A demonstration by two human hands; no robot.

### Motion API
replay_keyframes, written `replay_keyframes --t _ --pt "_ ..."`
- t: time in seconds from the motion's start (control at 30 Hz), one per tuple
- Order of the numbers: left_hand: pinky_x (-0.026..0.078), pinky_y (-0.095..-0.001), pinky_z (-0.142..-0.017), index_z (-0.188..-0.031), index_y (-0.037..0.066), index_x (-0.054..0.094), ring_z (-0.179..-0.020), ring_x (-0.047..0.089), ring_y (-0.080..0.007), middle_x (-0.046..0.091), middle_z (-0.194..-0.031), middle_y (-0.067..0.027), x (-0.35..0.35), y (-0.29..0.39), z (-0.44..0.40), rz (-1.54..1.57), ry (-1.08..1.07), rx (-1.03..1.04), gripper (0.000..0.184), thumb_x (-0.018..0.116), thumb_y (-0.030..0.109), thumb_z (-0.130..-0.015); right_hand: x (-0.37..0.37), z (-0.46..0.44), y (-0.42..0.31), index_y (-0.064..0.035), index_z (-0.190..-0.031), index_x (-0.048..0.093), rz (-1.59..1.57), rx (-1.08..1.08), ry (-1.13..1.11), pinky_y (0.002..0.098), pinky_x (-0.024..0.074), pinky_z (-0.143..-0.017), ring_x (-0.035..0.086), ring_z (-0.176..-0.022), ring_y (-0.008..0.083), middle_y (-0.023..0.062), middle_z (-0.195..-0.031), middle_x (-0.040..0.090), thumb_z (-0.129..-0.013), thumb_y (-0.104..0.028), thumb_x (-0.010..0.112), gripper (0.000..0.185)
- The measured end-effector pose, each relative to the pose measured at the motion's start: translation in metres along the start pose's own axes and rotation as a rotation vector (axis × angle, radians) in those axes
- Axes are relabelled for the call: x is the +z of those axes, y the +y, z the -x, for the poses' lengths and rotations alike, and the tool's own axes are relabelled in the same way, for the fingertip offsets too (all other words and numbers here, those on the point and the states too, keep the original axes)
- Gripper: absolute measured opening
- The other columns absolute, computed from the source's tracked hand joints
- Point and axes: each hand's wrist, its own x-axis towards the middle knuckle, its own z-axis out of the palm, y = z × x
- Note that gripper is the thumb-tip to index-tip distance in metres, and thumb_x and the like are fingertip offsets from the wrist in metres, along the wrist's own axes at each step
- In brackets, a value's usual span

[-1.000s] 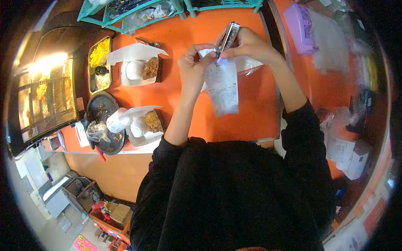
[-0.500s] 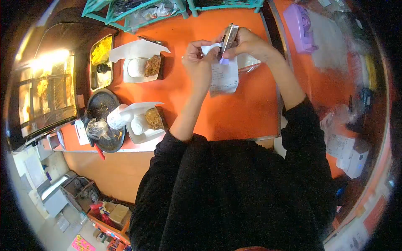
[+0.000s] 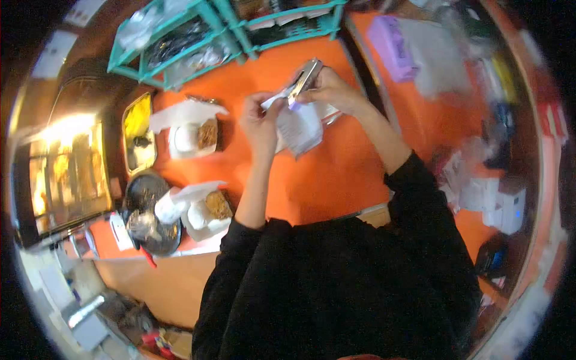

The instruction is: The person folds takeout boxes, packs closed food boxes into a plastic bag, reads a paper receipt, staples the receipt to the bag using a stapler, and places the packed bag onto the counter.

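A metal stapler (image 3: 306, 78) is in my right hand (image 3: 331, 90), its fingers wrapped round it above the orange counter. My left hand (image 3: 261, 120) pinches the top of a printed paper slip (image 3: 300, 129) at the stapler's jaws. The slip hangs down over the counter, blurred. A pale packet, mostly hidden, lies behind the slip and my right hand. To the left of my hands stand two open white boxes, an upper one (image 3: 180, 141) and a lower one (image 3: 201, 225), each with a white mound and browned food inside.
Teal racks (image 3: 240, 36) holding plastic bags stand at the back. On the left are a yellow food tray (image 3: 139, 129), a dark round pan (image 3: 162, 237) and a lit glass case (image 3: 69, 174). A purple container (image 3: 393, 48) and a white device (image 3: 510, 210) are on the right.
The view has shifted, so the counter and its objects appear lower. The slip has folded up from its earlier full length. Both hands keep their holds on the slip and stapler.
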Motion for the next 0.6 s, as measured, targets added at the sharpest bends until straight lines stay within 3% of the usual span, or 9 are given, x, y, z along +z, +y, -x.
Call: replay_keyframes --t 0.03,0.13,0.2,0.27,0.3,0.37,0.43,0.57,0.6 --pt "0.039 -0.0198 -0.062 -0.086 0.002 0.052 -0.071 0.051 -0.0092 0.055 -0.078 -0.0028 0.000 0.002 0.000 -0.099 -0.005 0.019 0.018 0.062 0.002 -0.071 -0.008 0.008 0.000 -0.0009 -0.091 0.052 -0.300 -0.073 0.047 0.0256 0.0432 -0.069 0.055 -0.078 0.0137 0.0066 -0.083 0.058 -0.063 -0.008 0.069 0.034" --pt "0.038 -0.0255 -0.074 -0.104 0.002 0.046 -0.087 0.048 -0.0152 0.050 -0.098 -0.0087 -0.003 0.006 0.004 -0.188 -0.040 0.131 0.038 0.064 0.009 -0.071 -0.080 0.050 0.005 -0.0009 -0.091 0.051 0.090 -0.058 0.498 0.0308 0.0433 -0.069 0.055 -0.078 0.0163 0.0065 -0.081 0.058 -0.069 -0.018 0.065 0.031" --pt "0.035 -0.0292 -0.084 -0.113 0.003 0.040 -0.098 0.043 -0.0190 0.043 -0.110 -0.0113 -0.021 -0.005 0.015 -0.222 0.015 0.139 0.047 0.063 0.011 -0.072 -0.143 0.102 0.026 -0.0013 -0.091 0.053 0.826 0.176 0.715 0.0331 0.0434 -0.068 0.056 -0.074 0.0206 0.0089 -0.079 0.059 -0.073 -0.021 0.059 0.027" --pt "0.030 -0.0322 -0.090 -0.115 0.002 0.037 -0.106 0.038 -0.0221 0.038 -0.118 -0.0117 -0.046 -0.038 0.022 -0.139 0.095 0.168 0.048 0.060 0.014 -0.076 -0.170 0.151 0.060 -0.0016 -0.091 0.054 1.226 0.773 0.803 0.0364 0.0431 -0.066 0.056 -0.072 0.0249 0.0121 -0.079 0.059 -0.075 -0.022 0.053 0.026" --pt "0.029 -0.0333 -0.092 -0.116 0.001 0.036 -0.110 0.036 -0.0234 0.036 -0.121 -0.0116 -0.057 -0.052 0.030 -0.025 0.131 0.155 0.046 0.058 0.016 -0.078 -0.180 0.171 0.077 -0.0021 -0.090 0.054 1.265 0.985 0.792 0.0362 0.0432 -0.065 0.055 -0.071 0.0247 0.0119 -0.078 0.059 -0.075 -0.021 0.053 0.024" --pt "0.027 -0.0351 -0.094 -0.119 -0.001 0.032 -0.116 0.032 -0.0249 0.034 -0.123 -0.0126 -0.075 -0.068 0.055 -0.154 0.229 -0.009 0.047 0.050 0.025 -0.084 -0.182 0.184 0.098 -0.0030 -0.088 0.055 1.206 1.030 0.787 0.0358 0.0433 -0.064 0.055 -0.069 0.0242 0.0116 -0.077 0.059 -0.075 -0.020 0.053 0.021" --pt "0.027 -0.0369 -0.093 -0.123 0.004 0.029 -0.116 0.031 -0.0224 0.034 -0.123 -0.0107 -0.081 -0.095 0.076 0.001 0.250 -0.285 0.054 0.042 0.040 -0.085 -0.168 0.169 0.101 -0.0040 -0.086 0.056 1.117 0.818 0.818 0.0353 0.0435 -0.062 0.054 -0.068 0.0238 0.0112 -0.076 0.058 -0.076 -0.019 0.053 0.019" --pt "0.027 -0.0389 -0.091 -0.126 0.015 0.028 -0.117 0.029 -0.0196 0.033 -0.126 -0.0039 -0.078 -0.175 0.087 0.379 0.116 -0.638 0.062 0.034 0.056 -0.081 -0.108 0.100 0.116 -0.0059 -0.082 0.058 0.753 0.258 0.685 0.0345 0.0439 -0.060 0.053 -0.064 0.0229 0.0105 -0.075 0.058 -0.077 -0.017 0.053 0.013" --pt "0.033 -0.0363 -0.085 -0.121 0.011 0.034 -0.106 0.037 -0.0195 0.040 -0.117 -0.0052 -0.073 -0.188 0.087 0.402 0.050 -0.546 0.055 0.039 0.048 -0.081 -0.099 0.084 0.157 -0.0064 -0.080 0.059 0.725 -0.185 0.624 0.0357 0.0442 -0.063 0.055 -0.067 0.0235 0.0117 -0.078 0.059 -0.077 -0.022 0.054 0.017"
